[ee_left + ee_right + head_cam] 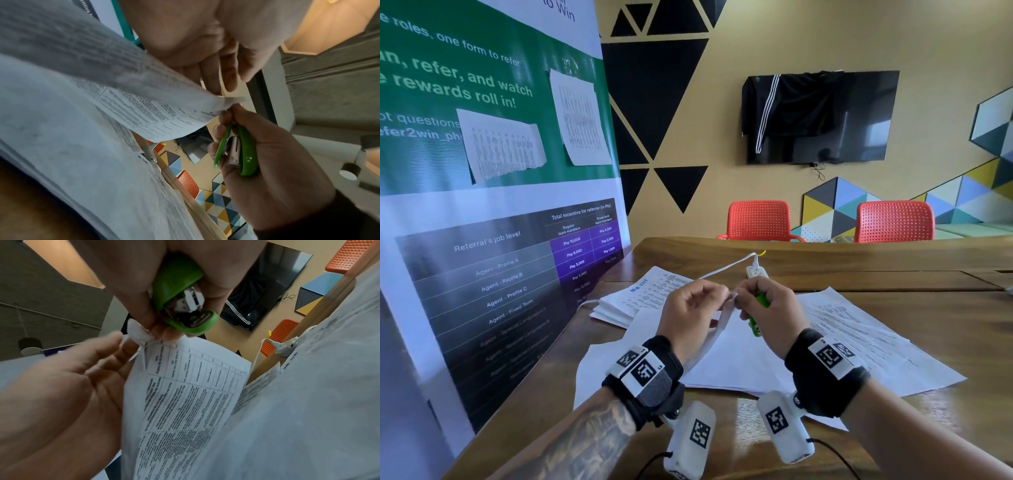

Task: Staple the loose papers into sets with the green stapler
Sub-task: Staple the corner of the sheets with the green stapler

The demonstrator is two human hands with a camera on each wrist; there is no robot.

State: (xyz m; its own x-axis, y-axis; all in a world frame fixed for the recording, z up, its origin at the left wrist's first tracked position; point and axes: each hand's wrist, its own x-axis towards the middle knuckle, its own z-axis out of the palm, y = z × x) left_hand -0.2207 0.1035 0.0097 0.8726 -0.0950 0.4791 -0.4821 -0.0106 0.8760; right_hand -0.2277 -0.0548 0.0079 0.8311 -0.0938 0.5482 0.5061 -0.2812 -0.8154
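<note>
Head view, near first: both wrists hover above the wooden surface (893, 274), over loose sheets (736, 353) spread below them, probably so the corner can be worked at eye level. The left hand (690, 310) is raised just left of the right hand (765, 308), and a lifted set (717, 329) of papers hangs down between them. The right wrist view shows the left hand's fingers (107, 344) nearly straight and relaxed behind the sheet; whether they pinch it cannot be told. The right hand is curled round the green stapler (758, 317), which lies in the palm with its mouth toward the paper. Its fingertips (226, 116) also nip the set's top corner, likely to square the sheets before the stapler bites. So the corner sits at the fingertips, just outside the stapler's mouth, not yet in it. Farther off lie a stack (630, 301) at left, more sheets (859, 329) at right, and a power strip (755, 272).
</note>
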